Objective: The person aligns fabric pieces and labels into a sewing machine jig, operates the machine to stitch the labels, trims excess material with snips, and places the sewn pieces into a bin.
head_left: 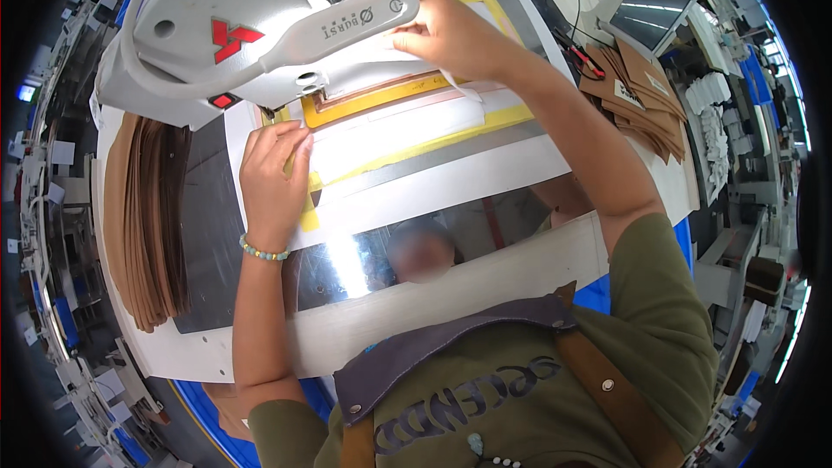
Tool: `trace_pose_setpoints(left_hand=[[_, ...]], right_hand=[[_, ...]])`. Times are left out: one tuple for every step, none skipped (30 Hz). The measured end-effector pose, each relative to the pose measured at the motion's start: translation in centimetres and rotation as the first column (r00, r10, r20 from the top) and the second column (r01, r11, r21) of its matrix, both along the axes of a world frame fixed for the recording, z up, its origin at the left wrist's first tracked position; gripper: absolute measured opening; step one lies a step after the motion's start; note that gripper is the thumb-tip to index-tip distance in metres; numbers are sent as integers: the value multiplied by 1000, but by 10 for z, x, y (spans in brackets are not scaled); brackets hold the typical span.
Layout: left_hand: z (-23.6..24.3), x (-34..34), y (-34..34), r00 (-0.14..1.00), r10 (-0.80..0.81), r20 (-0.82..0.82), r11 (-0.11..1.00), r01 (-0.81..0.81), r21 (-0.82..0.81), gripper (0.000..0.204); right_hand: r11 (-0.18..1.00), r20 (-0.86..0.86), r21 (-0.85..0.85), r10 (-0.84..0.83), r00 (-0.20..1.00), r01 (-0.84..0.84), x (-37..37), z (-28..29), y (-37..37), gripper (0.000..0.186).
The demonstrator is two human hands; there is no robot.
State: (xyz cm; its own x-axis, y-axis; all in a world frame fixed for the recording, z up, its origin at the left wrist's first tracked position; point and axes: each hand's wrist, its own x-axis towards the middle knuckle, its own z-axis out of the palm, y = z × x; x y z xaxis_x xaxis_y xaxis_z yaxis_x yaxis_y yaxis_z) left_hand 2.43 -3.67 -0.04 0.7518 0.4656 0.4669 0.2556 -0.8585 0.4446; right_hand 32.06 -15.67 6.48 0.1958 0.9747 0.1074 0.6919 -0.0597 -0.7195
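My left hand [276, 175] is at the left corner of a yellow-edged frame [373, 102] with a brown inner border. Its thumb and fingertips come together there; what lies between them is too small to make out. My right hand [459, 39] is at the far side, bent and closed beside the tip of a grey lamp arm [342, 30]. The lamp partly covers those fingers, hiding what they hold. A white curled strip [464, 85] hangs below the right hand. Under the frame lies a white sheet [364, 149] bordered by yellow tape [416, 149].
A large white machine head [186, 30] overhangs the far left. Brown leather-like pieces [143, 217] are stacked at left, brown panels [637, 95] at right. A reflective metal plate [364, 264] lies nearer me. Red-handled snips [589, 61] and a screen [650, 4] are at far right.
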Motion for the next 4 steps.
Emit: trace_pose_setpoints(left_hand=[[-2,0,4,1000,19,24,997,-21,69,15],[-4,-2,7,999,11,-31,997,-9,78,22],[-7,-2,9,999,1,-48,996,3,86,22],[-11,-3,10,990,-8,-140,996,21,89,39]], right_hand=[[998,24,-48,-48,999,50,4,4,4,26],[993,47,-114,-7,999,12,8,7,8,27],[983,69,-180,37,997,-24,13,9,15,29],[985,71,-172,30,997,-17,16,11,15,29]])
